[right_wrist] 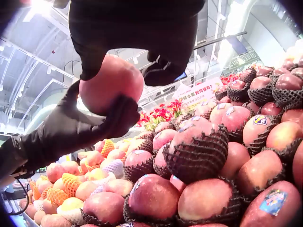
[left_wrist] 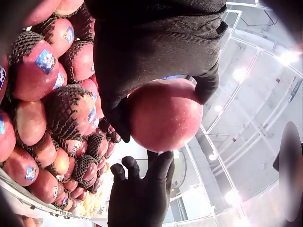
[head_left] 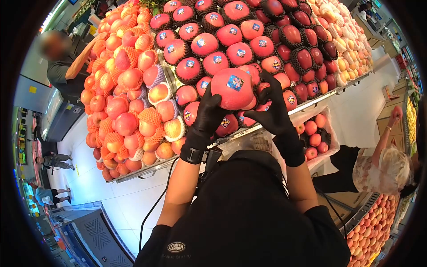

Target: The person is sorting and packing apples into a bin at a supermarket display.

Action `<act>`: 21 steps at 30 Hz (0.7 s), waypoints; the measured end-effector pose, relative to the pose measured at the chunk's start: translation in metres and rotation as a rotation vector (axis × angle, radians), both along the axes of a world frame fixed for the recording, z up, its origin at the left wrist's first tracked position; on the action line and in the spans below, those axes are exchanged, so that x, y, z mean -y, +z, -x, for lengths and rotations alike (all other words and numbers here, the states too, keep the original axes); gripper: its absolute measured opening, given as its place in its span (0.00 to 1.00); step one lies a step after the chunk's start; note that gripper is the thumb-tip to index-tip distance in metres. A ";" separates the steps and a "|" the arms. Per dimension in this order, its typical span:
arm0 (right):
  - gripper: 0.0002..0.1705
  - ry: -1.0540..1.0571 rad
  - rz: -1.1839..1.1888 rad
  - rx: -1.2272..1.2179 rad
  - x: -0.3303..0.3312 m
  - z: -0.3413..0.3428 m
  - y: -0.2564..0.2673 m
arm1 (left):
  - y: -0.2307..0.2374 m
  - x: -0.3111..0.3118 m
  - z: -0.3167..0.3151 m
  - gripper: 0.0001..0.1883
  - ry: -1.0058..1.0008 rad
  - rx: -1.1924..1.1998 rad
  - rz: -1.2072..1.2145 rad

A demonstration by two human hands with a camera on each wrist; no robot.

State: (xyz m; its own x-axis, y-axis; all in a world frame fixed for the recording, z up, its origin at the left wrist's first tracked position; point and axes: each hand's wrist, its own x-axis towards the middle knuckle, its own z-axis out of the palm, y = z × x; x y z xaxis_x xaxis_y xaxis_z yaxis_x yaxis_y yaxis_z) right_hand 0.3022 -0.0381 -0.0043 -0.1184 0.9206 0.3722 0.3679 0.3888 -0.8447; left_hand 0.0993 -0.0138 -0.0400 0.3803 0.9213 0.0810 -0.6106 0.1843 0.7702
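Note:
A large red apple with a blue sticker (head_left: 227, 95) is held above the display in the gloved left hand (head_left: 208, 113). The left wrist view shows thumb and fingers of the left hand (left_wrist: 156, 61) gripping opposite sides of the apple (left_wrist: 165, 118). Beside it, the gloved right hand (head_left: 272, 111) has its fingers spread and bent, with a gap between finger and thumb. In the right wrist view, the right hand (right_wrist: 137, 38) has one digit against or very near the apple (right_wrist: 111, 85); contact is unclear. The left hand (right_wrist: 71, 127) supports it from below.
Stickered apples in black foam nets (head_left: 204, 43) fill the stand below. Fruit in orange nets (head_left: 149, 116) lies left, pale-netted fruit (head_left: 344, 40) at the far right. A lined box of apples (head_left: 331, 153) stands by the right forearm. Other people are at both sides.

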 end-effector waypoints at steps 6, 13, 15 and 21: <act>0.62 0.277 0.196 -0.041 -0.008 -0.011 0.006 | -0.003 0.003 0.005 0.26 0.069 -0.333 -0.281; 0.58 0.408 0.210 -0.200 0.001 0.000 0.012 | -0.020 0.007 0.000 0.18 0.012 -0.107 0.018; 0.56 0.378 0.242 -0.177 0.003 0.000 0.017 | -0.021 0.001 0.003 0.21 -0.035 -0.121 0.113; 0.51 0.203 0.133 -0.150 0.001 0.002 0.000 | 0.042 0.007 0.006 0.27 -0.170 -0.160 0.126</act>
State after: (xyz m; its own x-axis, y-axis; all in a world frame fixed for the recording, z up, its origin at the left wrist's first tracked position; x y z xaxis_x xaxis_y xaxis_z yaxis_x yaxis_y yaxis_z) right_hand 0.3000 -0.0389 -0.0045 -0.2576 0.9258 0.2768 0.1607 0.3235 -0.9325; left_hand 0.0935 -0.0213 0.0025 0.5292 0.8421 -0.1037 -0.4351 0.3742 0.8190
